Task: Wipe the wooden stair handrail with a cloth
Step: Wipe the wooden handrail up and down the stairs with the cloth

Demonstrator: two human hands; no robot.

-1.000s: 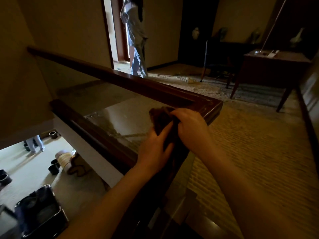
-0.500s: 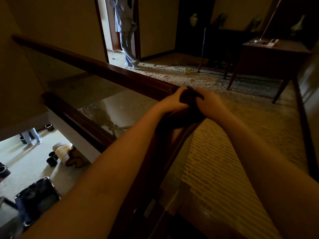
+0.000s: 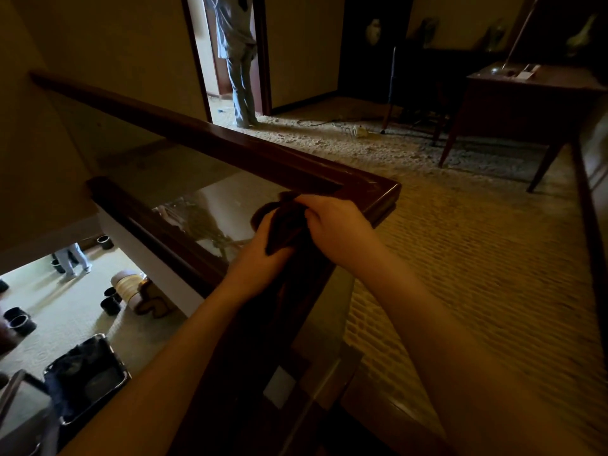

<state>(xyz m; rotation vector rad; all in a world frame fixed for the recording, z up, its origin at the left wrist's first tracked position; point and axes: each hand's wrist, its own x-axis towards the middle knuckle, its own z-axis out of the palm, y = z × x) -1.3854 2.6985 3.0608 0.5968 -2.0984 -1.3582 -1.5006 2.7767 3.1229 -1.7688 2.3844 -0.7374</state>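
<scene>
A dark wooden handrail (image 3: 230,149) runs from the upper left to a corner (image 3: 381,192), then turns back toward me. A dark brown cloth (image 3: 283,225) is bunched over the near rail, just short of the corner. My left hand (image 3: 260,261) grips the cloth from the left side of the rail. My right hand (image 3: 335,222) grips it from the right, fingers curled over the top. Below my hands the near rail is mostly hidden by my forearms.
A glass panel (image 3: 210,205) hangs under the rail, with the lower floor (image 3: 65,311) seen beneath. A person (image 3: 238,60) stands in a doorway ahead. A wooden table (image 3: 526,100) stands at the right on the carpet (image 3: 477,258).
Both hands and the cloth have slid back from the rail's corner toward me along the near rail. The view has tilted down a little.
</scene>
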